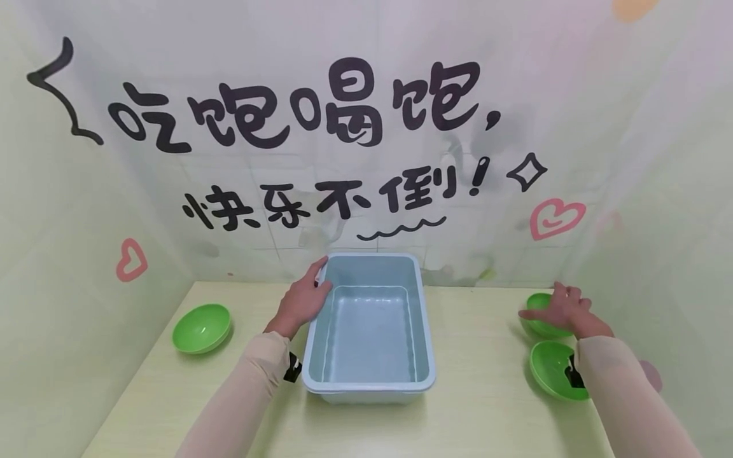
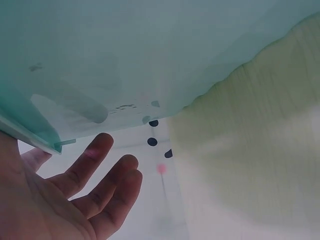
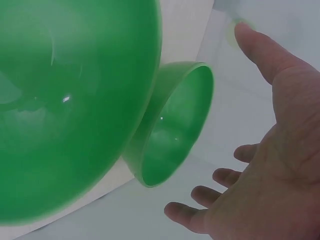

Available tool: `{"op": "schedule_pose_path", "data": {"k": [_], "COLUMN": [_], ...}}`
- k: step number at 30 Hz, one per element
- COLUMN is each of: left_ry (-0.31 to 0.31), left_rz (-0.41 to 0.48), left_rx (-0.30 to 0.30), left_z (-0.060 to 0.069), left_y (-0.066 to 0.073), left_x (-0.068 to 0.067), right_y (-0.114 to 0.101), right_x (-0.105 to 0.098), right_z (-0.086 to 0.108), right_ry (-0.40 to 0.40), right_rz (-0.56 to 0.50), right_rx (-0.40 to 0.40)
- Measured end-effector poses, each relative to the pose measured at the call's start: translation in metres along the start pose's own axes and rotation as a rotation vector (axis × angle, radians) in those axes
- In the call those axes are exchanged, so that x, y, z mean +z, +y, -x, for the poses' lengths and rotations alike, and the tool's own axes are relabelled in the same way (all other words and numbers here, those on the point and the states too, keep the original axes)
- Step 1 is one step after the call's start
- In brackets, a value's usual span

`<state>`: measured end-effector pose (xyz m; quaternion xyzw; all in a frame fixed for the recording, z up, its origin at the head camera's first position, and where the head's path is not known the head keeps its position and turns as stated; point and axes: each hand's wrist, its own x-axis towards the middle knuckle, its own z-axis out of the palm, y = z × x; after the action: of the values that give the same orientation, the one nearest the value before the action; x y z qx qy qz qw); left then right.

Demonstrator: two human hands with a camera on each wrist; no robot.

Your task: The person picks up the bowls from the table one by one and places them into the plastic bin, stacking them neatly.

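Observation:
A light blue rectangular basin (image 1: 372, 331) stands in the middle of the table. My left hand (image 1: 301, 300) holds its left rim near the far corner, thumb over the edge. In the left wrist view the other fingers (image 2: 117, 192) spread loosely outside the basin wall. Two green bowls stand at the right: the far bowl (image 1: 544, 329) and the near bowl (image 1: 551, 370). Spread fingers and thumb of my right hand (image 1: 564, 308) hover over the far bowl. The right wrist view shows that hand (image 3: 265, 175) apart from the bowl (image 3: 172, 125).
Another green bowl (image 1: 202, 328) stands at the left of the pale wooden table (image 1: 475, 388). Behind the table hangs a printed curtain (image 1: 321, 38) with black characters and pink hearts. More of this pale sheeting closes both sides.

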<state>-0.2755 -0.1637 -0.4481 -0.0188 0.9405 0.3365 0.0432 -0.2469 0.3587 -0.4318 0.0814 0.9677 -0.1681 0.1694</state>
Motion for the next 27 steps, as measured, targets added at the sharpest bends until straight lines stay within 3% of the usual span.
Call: {"op": "schedule_pose_path", "data": {"k": [11, 27], "left_ry": [-0.003, 0.003], "left_rz": [0.03, 0.052], "left_rx": [-0.007, -0.033], "left_z": [0.0, 0.0], "left_y": [-0.001, 0.0], "left_x": [-0.002, 0.003], "right_y": [-0.007, 0.002], "right_x": [-0.005, 0.007], "right_z": [-0.006, -0.009], "right_ry": [-0.108, -0.135], "right_rz": [0.038, 0.066], "right_rx": [0.053, 0.05]}}
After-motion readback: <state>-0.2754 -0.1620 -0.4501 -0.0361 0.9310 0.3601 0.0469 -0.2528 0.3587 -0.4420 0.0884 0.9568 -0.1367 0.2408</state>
